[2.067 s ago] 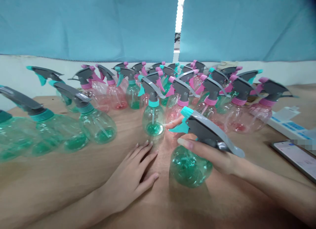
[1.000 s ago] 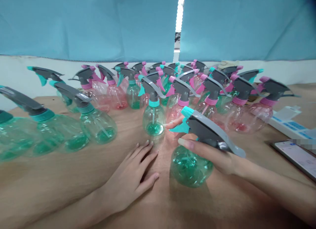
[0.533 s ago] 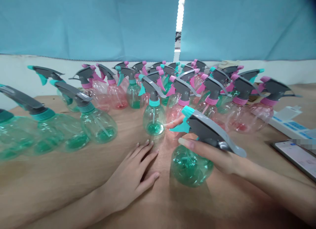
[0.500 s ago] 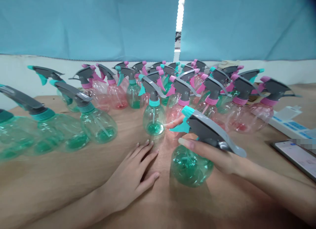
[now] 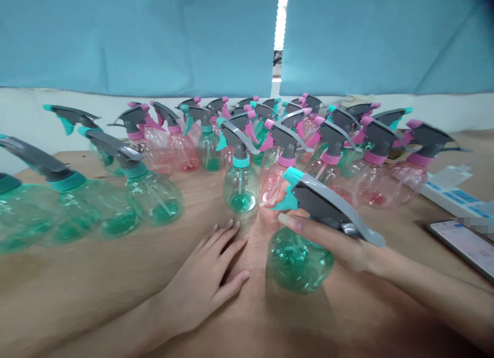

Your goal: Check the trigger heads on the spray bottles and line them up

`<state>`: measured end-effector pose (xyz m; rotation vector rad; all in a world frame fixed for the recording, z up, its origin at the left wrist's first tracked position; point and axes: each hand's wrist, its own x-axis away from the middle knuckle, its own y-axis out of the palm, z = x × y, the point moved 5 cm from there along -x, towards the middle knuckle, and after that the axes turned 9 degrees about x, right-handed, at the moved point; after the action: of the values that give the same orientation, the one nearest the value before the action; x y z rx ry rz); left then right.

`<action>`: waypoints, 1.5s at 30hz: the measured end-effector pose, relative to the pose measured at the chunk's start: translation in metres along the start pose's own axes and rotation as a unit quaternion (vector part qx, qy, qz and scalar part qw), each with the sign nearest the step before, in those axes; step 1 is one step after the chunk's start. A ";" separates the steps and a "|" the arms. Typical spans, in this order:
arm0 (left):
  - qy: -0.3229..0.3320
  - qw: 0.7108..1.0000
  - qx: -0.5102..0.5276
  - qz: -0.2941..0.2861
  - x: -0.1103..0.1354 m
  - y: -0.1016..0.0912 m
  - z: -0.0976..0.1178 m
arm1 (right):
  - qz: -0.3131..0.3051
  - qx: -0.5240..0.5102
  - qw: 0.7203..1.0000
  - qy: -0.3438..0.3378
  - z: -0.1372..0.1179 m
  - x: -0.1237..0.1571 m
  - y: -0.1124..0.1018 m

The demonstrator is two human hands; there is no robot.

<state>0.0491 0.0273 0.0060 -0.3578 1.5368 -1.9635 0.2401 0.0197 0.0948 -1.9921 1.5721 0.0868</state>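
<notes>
Head view, lower centre: right hand [image 5: 334, 239] clamps bottle [image 5: 297, 265] at neck; left hand [image 5: 204, 278] flat, fingers loose. We judge even trigger [image 5: 288, 197] pulls best.

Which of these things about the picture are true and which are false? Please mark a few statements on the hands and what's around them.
1. The right hand holds a green spray bottle. True.
2. The left hand rests on the table. True.
3. The held bottle has a pink nozzle. False: its nozzle is turquoise.
4. A phone lies to the right of the held bottle. True.
5. All the standing bottles are pink. False: another green bottle stands just beyond the left hand.
</notes>
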 end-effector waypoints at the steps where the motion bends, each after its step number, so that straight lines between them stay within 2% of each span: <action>1: 0.001 1.000 0.001 0.002 0.000 0.000 0.000 | 0.002 0.000 1.000 0.002 0.000 0.000 0.000; 9: -0.001 1.000 0.013 0.009 0.001 -0.001 0.000 | -0.016 0.022 0.999 0.030 0.001 0.005 -0.001; 14: -0.007 1.000 0.017 0.010 0.001 -0.001 -0.001 | 0.020 0.001 1.000 0.014 0.001 0.003 -0.002; 20: -0.005 1.000 0.014 -0.002 0.000 0.001 -0.001 | -0.002 -0.011 1.000 0.002 -0.005 -0.003 0.003; 45: -0.011 1.000 0.011 -0.006 0.001 0.000 -0.001 | -0.006 -0.026 1.000 -0.003 -0.001 -0.001 0.003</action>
<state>0.0482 0.0274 0.0059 -0.3781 1.5015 -1.9776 0.2365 0.0198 0.0946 -2.0378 1.5686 0.1300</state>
